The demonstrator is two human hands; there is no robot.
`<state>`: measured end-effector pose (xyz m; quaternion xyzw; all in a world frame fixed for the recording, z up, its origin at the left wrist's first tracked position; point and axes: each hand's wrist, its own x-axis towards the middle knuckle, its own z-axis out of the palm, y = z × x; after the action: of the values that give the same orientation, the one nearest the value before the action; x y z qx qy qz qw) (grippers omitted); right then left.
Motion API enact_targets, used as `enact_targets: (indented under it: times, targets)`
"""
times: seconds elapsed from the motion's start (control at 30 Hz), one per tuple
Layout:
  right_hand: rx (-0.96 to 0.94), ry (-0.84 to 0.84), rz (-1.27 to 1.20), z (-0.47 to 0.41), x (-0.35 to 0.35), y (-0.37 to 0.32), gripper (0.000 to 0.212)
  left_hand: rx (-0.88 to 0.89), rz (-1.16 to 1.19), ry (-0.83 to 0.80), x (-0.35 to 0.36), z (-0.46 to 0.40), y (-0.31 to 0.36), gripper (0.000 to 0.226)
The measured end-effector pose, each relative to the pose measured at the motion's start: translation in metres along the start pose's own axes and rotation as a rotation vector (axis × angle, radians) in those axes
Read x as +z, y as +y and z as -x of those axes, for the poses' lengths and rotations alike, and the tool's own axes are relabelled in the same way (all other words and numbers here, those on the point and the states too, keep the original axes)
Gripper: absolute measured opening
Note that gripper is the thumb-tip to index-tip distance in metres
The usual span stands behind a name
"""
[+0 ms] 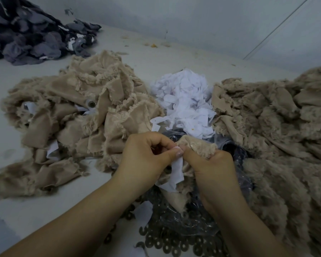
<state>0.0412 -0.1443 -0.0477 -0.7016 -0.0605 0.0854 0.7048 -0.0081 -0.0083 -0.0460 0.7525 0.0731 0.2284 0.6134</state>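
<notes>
Now, in the head view, the left hand (pixel 148 153) pinches a white backing strip (pixel 177 173) between thumb and finger. The right hand (pixel 211 167) squeezes a tan fuzzy fabric piece (pixel 199 145) in a tight fist. Both hands are closed on their things, and the thumbs meet in the middle.

What could go wrong? I think the strip could rip if the left hand pulls too fast. Then a bit of white would be left stuck on the fuzzy piece. The piece could also slip out of the right fist, because fur is soft and slidey. If it drops, it could land on the bag of brown rings (pixel 174 238) at 6 o'clock and get mixed up.

The strip hangs down at 4 o'clock from the left hand. The fuzzy piece pokes out at 11 o'clock from the right hand, and more of it hangs below at 7 o'clock. From the hands, the heap of white scraps (pixel 185 97) sits at 12 o'clock. One tan pile (pixel 78 101) lies at 10 o'clock and another tan pile (pixel 278 127) at 2 o'clock.
</notes>
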Motion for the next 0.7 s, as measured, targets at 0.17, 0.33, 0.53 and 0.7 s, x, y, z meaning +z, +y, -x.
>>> enact_targets:
  times: [0.17,0.33,0.53,0.7]
  targets:
    - [0.011,0.003,-0.019,0.000,-0.001,0.002,0.042,0.003,0.043,-0.015,0.000,0.002,-0.001,0.008]
    - [0.046,-0.060,-0.106,0.001,-0.001,0.002,0.041,0.008,0.037,-0.001,0.001,0.001,-0.002,0.009]
    - [-0.006,-0.125,-0.142,0.001,0.001,0.001,0.026,-0.102,0.107,0.078,0.000,0.002,-0.001,0.007]
    - [0.031,-0.228,-0.215,0.003,0.004,-0.002,0.040,-0.208,0.222,0.064,-0.003,0.000,0.009,0.008]
